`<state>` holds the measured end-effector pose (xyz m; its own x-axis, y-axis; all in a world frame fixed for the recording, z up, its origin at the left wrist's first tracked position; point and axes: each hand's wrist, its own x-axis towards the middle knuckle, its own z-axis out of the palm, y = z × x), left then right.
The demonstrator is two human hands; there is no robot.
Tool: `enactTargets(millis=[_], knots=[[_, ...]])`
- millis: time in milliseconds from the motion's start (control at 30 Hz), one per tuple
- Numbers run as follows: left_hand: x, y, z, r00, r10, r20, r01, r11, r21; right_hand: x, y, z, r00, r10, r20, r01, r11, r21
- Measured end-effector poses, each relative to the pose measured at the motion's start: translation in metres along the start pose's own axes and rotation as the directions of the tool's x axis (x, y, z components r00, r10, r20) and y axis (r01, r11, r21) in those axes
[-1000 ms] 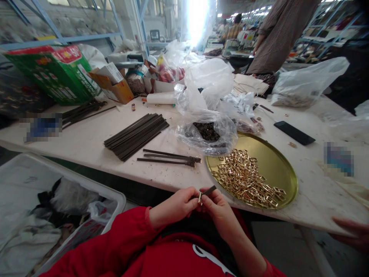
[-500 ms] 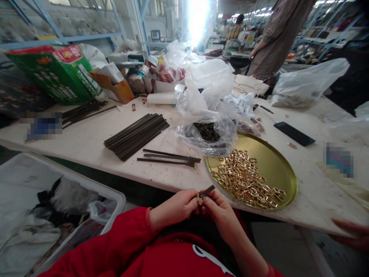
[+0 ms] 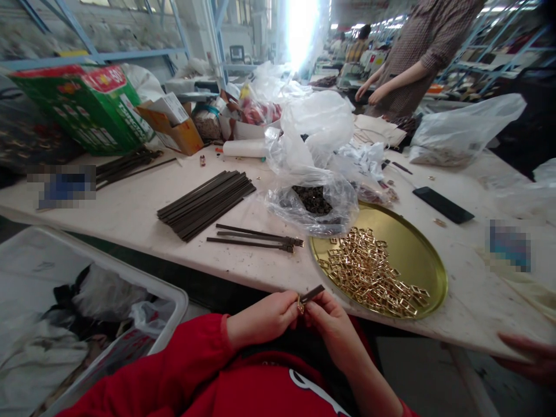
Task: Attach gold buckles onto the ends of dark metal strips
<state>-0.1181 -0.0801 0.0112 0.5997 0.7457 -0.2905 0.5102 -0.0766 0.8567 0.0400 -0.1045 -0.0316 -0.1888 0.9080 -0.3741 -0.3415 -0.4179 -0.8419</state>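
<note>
Close to my lap, just off the table's front edge, my left hand (image 3: 278,311) pinches a small gold buckle (image 3: 300,305). My right hand (image 3: 326,313) grips a dark strap (image 3: 313,293) whose end sticks out above the fingers, right at the buckle. Fingers hide how strap and buckle join. Beyond my hands lie several straps with buckles (image 3: 284,242) at their right ends. Behind them is a stack of plain dark straps (image 3: 206,204). To the right, a round gold tray (image 3: 436,272) carries a heap of gold buckles (image 3: 373,269).
An open plastic bag of small dark parts (image 3: 313,200) sits behind the tray. A black phone (image 3: 443,204) lies on the right. At lower left stands a white bin (image 3: 180,301) with scraps. Another person (image 3: 417,58) stands across the table; someone's hand (image 3: 527,353) shows at the right edge.
My hands stay nearly in place, still holding the strap and buckle. The person across the table has turned, and both forearms now show.
</note>
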Motion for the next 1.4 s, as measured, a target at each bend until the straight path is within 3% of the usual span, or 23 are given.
enactTargets(millis=[233,533,767,933,1033,1400], knots=[[0.001,-0.004,0.002,0.999,-0.001,-0.047,0.006,0.994,0.107,0.001,0.005,0.001,0.999,0.012,-0.031,-0.010,0.999,0.038],[-0.001,-0.007,0.002,1.000,-0.002,0.030,-0.001,0.994,0.111,0.004,0.017,-0.004,0.998,-0.037,-0.054,0.033,0.997,-0.073],[0.001,-0.009,0.006,0.999,0.011,0.043,-0.012,0.999,0.038,0.004,0.010,-0.006,1.000,-0.010,-0.022,0.007,0.993,-0.118],[0.003,-0.009,0.004,0.993,-0.030,0.116,0.055,0.975,-0.217,0.003,0.003,-0.011,0.992,0.052,0.118,-0.038,0.993,-0.112],[0.003,-0.006,0.003,0.982,-0.049,0.183,0.109,0.936,-0.334,0.002,0.003,-0.013,0.992,0.048,0.114,-0.036,0.994,-0.105],[0.002,-0.003,0.003,0.982,-0.042,0.183,0.100,0.942,-0.319,0.001,0.003,-0.010,0.996,0.048,0.080,-0.041,0.996,-0.085]])
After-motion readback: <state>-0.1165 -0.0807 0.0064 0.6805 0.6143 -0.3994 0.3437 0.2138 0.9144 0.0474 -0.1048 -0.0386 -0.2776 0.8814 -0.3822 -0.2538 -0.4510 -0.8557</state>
